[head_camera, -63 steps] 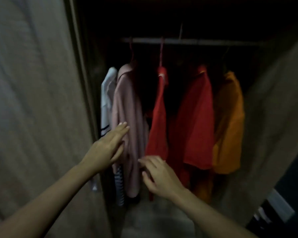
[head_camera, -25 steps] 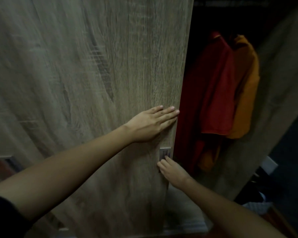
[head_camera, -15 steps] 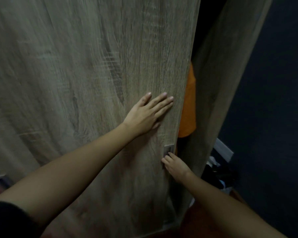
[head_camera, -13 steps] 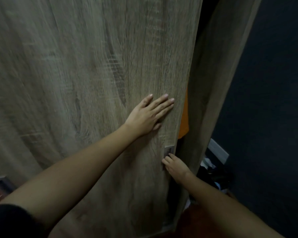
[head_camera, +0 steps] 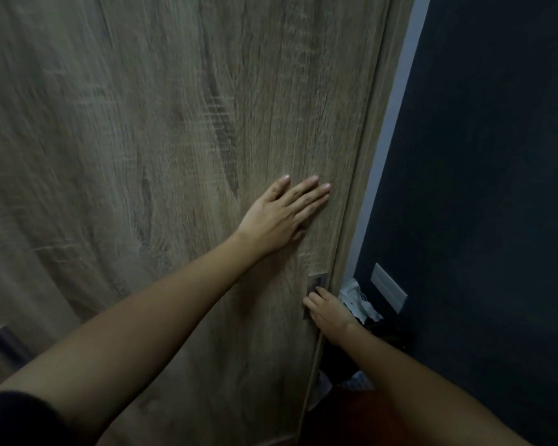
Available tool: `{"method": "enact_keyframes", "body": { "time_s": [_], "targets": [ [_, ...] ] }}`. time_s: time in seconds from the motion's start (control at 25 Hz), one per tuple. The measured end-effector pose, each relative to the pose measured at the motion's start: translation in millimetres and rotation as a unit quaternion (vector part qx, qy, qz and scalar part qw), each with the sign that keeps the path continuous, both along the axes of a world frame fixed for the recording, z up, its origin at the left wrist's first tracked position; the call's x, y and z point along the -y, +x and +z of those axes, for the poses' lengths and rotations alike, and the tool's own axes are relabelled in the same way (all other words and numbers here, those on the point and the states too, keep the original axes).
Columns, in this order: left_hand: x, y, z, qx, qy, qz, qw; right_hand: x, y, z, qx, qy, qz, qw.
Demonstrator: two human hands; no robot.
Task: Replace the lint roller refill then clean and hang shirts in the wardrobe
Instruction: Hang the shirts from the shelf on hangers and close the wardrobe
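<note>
Sliding rightward under both grips since the earlier frame, the door [head_camera: 174, 156] has now met the wardrobe frame [head_camera: 368, 175]. The left grip [head_camera: 281, 217] lies flat on the wood with its fingers straight and holds nothing, and the right grip [head_camera: 327, 309] has its fingertips at the small metal handle [head_camera: 316, 281], though I cannot tell whether they hook into it. That closes the gap where the orange shirt showed half a second ago, so the shirts are hidden inside with none in view, which suggests the hanging is done and the task is at its close; beyond the frame are a dark wall [head_camera: 496, 156], a pale wall plate [head_camera: 388, 287] and crumpled white bags [head_camera: 356, 300] low beside the wardrobe.
</note>
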State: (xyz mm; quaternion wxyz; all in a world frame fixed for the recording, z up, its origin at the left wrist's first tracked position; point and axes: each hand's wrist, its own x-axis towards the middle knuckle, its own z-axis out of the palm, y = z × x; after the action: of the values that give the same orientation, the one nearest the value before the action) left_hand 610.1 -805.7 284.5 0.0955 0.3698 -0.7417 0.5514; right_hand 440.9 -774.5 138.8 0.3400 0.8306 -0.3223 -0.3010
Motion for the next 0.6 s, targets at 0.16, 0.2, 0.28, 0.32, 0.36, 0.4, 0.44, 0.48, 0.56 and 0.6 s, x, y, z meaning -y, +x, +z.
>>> {"method": "enact_keyframes", "body": {
  "time_s": [0.16,0.2,0.28,0.32,0.36,0.4,0.44,0.48,0.56,0.6],
  "targets": [
    [0.7,-4.0,-5.4,-0.015,-0.005,0.023,1.0,4.2,-1.8,-8.6,-0.008,-0.021,0.016,1.0],
    [0.7,-5.0,-6.0,-0.017,-0.009,0.022,1.0,4.4,-1.6,-10.0,-0.006,-0.02,0.015,1.0],
    [-1.6,-8.2,-5.8,-0.014,-0.008,0.024,1.0,4.8,-2.2,-10.8,-0.008,-0.012,0.014,1.0],
    [-4.4,-10.5,-4.6,-0.015,0.004,0.026,1.0,4.8,-3.4,-11.4,-0.008,-0.013,0.019,1.0],
    [-7.7,-13.0,-2.2,-0.019,0.017,0.023,0.999,3.5,-4.9,-10.2,-0.003,-0.013,0.022,1.0],
    [-12.9,-15.3,1.5,-0.029,0.034,0.021,0.999,1.2,-7.5,-9.4,0.006,-0.007,0.017,1.0],
    [-19.7,-17.4,4.5,-0.045,0.045,0.01,0.998,-3.1,-11.2,-8.6,0.024,0.003,0.003,1.0],
    [-28.2,-19.7,4.6,-0.069,0.066,-0.003,0.995,-7.5,-16.6,-10.3,0.046,0.015,-0.013,0.999],
    [-50.4,-22.8,0.5,-0.15,0.191,-0.018,0.97,-23.5,-30.9,-7.3,0.103,0.042,-0.062,0.992],
    [-64.1,-23.2,-6.5,-0.183,0.272,-0.009,0.945,-36.6,-40.0,-6.0,0.14,0.055,-0.094,0.984]
  ]
}}
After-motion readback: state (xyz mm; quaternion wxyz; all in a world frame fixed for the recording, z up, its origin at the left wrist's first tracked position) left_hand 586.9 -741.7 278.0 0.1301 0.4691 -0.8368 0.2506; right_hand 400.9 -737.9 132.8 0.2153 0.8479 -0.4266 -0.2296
